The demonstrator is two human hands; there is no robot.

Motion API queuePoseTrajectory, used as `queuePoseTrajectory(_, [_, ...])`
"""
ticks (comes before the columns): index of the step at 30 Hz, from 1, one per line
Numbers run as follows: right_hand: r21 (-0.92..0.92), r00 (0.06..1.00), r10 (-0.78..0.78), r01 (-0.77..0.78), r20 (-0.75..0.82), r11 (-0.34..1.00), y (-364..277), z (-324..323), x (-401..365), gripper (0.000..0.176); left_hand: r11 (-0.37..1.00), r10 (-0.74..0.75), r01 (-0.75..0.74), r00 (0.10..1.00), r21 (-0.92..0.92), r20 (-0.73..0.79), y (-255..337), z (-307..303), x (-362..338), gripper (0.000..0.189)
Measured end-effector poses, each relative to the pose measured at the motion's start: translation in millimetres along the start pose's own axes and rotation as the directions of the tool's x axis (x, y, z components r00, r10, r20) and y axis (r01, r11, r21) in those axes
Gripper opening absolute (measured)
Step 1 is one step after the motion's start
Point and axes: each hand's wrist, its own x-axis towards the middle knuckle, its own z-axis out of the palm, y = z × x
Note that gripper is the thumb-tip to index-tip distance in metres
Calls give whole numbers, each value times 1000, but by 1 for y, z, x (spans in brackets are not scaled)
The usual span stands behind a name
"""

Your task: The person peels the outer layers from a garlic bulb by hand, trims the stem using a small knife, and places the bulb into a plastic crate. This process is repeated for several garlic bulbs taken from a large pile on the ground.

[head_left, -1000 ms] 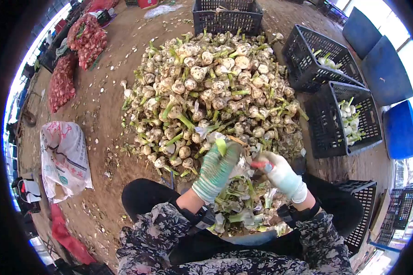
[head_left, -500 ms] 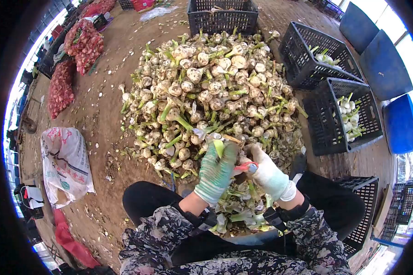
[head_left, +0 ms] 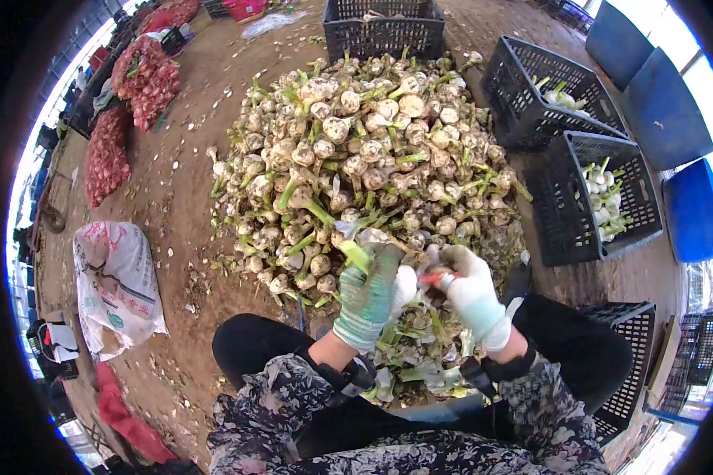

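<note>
My left hand point(head_left: 366, 297), in a green and white striped glove, is closed around a garlic bulb point(head_left: 405, 283); its green stem points up and left past my fingers. In a white glove, my right hand point(head_left: 474, 297) is closed on a small red-handled tool point(head_left: 439, 279) just right of the bulb. Brown, papery skin hangs between the two hands. Beyond them lies a large heap of untrimmed garlic point(head_left: 364, 150). Loose peelings and cut leaves point(head_left: 412, 348) lie below my hands, between my knees.
Black crates stand behind the heap point(head_left: 384, 36) and at the right point(head_left: 562, 142), two of the right ones holding white garlic. A white sack point(head_left: 119, 285) and red net bags point(head_left: 107, 158) lie at the left. Blue containers point(head_left: 693, 214) line the far right.
My hands have moved slightly apart, and the white bulb now shows between them. The right hand has shifted right with the red-handled tool; the left has turned a little.
</note>
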Motion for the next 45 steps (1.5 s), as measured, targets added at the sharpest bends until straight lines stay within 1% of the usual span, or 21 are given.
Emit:
queuePoseTrajectory(2, [315,975,198,-221,102,923,-10,-12,-4,32,992,-81,82,997,-100,7,5,4,4,17])
queuePoseTrajectory(4, [316,975,95,-157,202,936,4,-18,-10,51,990,-141,141,990,-3,0,2,-1,5,20])
queuePoseTrajectory(6, [680,918,-145,-160,369,716,6,-14,-11,55,980,-68,86,992,-178,104,0,2,7,28])
queuePoseTrajectory(8, [589,947,-71,-135,313,797,-2,-4,-11,53,986,-92,103,992,-128,85,0,3,8,30])
queuePoseTrajectory(10, [151,988,-126,111,93,982,-6,11,-11,48,990,-137,138,990,-39,26,-2,1,9,35])
queuePoseTrajectory(14, [286,994,-20,-10,103,958,28,11,-2,35,795,-408,395,910,-461,76,5,-22,18,28])
queuePoseTrajectory(15, [81,997,-60,64,-40,995,48,5,9,35,788,-378,406,912,-463,157,8,-24,17,24])
queuePoseTrajectory(16, [-509,991,-105,134,85,850,52,-10,17,34,791,-375,404,913,-459,157,13,-22,16,24])
queuePoseTrajectory(19, [-909,951,266,33,156,415,25,-17,4,48,669,-407,413,899,-618,160,25,-16,22,23])
queuePoseTrajectory(22, [-543,915,-398,364,59,757,11,-19,2,51,759,-351,352,930,-548,110,21,-11,26,23])
queuePoseTrajectory(23, [-542,915,-399,365,59,757,7,-15,0,51,804,-334,342,937,-486,106,17,-14,25,25])
queuePoseTrajectory(25, [129,990,-20,2,142,992,-20,6,-10,55,866,-297,279,955,-415,21,14,-7,20,27])
queuePoseTrajectory(29, [-453,957,-277,282,79,845,-29,21,-6,41,829,-382,365,923,-424,49,16,-10,18,31])
queuePoseTrajectory(31, [215,939,-31,-47,344,975,-28,14,1,49,738,-449,458,881,-496,145,17,-17,22,30])
queuePoseTrajectory(35, [289,939,56,-161,339,944,-16,1,-3,38,841,-426,381,904,-385,-37,6,-16,25,28])
queuePoseTrajectory(38, [304,970,29,-104,241,947,-2,20,-5,37,872,-369,333,929,-357,-36,1,-17,26,30])
queuePoseTrajectory(40, [-173,889,-429,402,-162,899,25,43,4,37,857,-449,361,873,-367,-190,0,-7,25,31])
queuePoseTrajectory(41, [-186,929,-316,281,-193,941,26,52,1,53,893,-383,281,886,-353,-262,-14,-9,27,29])
queuePoseTrajectory(42, [-460,822,-534,403,-198,791,17,61,2,47,922,-314,202,890,-331,-331,-33,-14,29,28])
queuePoseTrajectory(44, [-395,808,-485,347,-336,851,16,77,7,36,887,-301,237,947,-396,-110,-73,-36,21,21])
queuePoseTrajectory(45, [-414,786,-483,320,-387,852,22,79,15,23,934,-217,145,956,-327,-198,-55,-21,17,20])
